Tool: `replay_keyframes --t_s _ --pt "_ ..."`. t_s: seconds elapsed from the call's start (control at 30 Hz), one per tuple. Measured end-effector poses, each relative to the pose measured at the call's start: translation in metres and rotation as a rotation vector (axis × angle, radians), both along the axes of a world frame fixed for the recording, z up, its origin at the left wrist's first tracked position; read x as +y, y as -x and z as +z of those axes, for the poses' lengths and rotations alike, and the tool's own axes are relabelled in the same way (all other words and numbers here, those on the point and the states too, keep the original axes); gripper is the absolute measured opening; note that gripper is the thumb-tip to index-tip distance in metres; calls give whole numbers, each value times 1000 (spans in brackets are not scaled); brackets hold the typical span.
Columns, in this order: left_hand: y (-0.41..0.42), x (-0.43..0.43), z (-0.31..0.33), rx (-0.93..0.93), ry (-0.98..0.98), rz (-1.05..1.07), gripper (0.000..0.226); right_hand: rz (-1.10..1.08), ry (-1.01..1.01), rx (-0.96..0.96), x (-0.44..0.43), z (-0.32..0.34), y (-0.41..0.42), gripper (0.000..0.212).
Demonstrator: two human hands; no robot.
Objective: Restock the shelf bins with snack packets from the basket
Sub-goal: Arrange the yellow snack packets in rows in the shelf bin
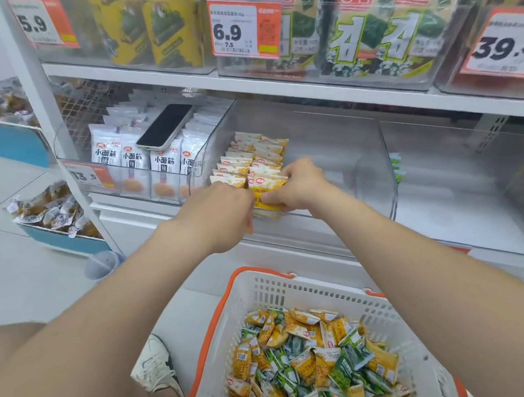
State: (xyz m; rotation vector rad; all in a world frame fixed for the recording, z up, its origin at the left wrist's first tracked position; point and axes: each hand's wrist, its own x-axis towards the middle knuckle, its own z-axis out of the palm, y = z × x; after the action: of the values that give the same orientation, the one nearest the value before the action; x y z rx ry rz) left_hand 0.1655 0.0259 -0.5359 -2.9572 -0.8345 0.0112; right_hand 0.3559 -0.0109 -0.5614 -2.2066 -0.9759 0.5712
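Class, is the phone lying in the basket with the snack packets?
No, the phone lies on the white packets in a shelf bin.

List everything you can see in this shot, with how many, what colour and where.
yellow packets: two rows, yellow and white, middle clear bin
clear bin: one, see-through, middle shelf
white packets: several rows, white, left bin
phone: one, black screen, lying on the white packets
seaweed packs: several, green and white, top shelf
price tags: at least four, orange and white, bin fronts
basket: one, white with orange rim, below the shelf
loose packets: many, yellow and green, in the basket
cup: one, clear, floor at left
shoe: one, white, floor beside the basket
left hand: one, at the front yellow packets, fingers hidden
right hand: one, fingers gripping the front yellow packets
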Motion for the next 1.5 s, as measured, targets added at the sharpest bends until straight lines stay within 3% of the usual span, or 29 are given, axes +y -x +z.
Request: replay_keyframes --t_s 0.13,0.3,0.43,0.53,0.67,0.73,0.8,0.83,0.9,0.97,1.27,1.43,1.5 --pt "2 8 0 67 32 -19 32 85 84 -100 14 -9 3 50" --pt "1 11 1 76 56 -39 30 95 55 -266 23 -11 6 64" --pt "1 12 0 99 43 -39 31 87 67 -316 23 -16 7 60" --pt "2 11 -2 98 40 -52 28 50 106 -271 19 -15 8 59" --pt "5 7 -1 38 60 -41 32 57 43 -103 16 -10 2 90" --pt "7 3 -1 -33 47 -21 35 59 -24 -59 4 -4 3 68" --pt "10 -4 0 -151 -15 3 32 108 -131 -205 -17 6 8 27" --pt "10 -7 0 -218 -50 4 29 137 -222 -316 -31 10 13 16" --pt "11 -16 -1 -318 -63 -17 20 207 -423 -457 -62 19 28 13" --pt "10 -27 -5 -305 9 -5 14 287 -453 -502 -94 19 43 10" --pt "-5 -83 -87 406 341 -61 22 864 336 -591 -186 -48 58 26" --pt "-3 -102 -162 641 380 -6 22 1061 591 -605 -197 -100 72 22" --pt "4 -110 -193 701 357 15 13 1107 630 -601 -198 -106 78 17"
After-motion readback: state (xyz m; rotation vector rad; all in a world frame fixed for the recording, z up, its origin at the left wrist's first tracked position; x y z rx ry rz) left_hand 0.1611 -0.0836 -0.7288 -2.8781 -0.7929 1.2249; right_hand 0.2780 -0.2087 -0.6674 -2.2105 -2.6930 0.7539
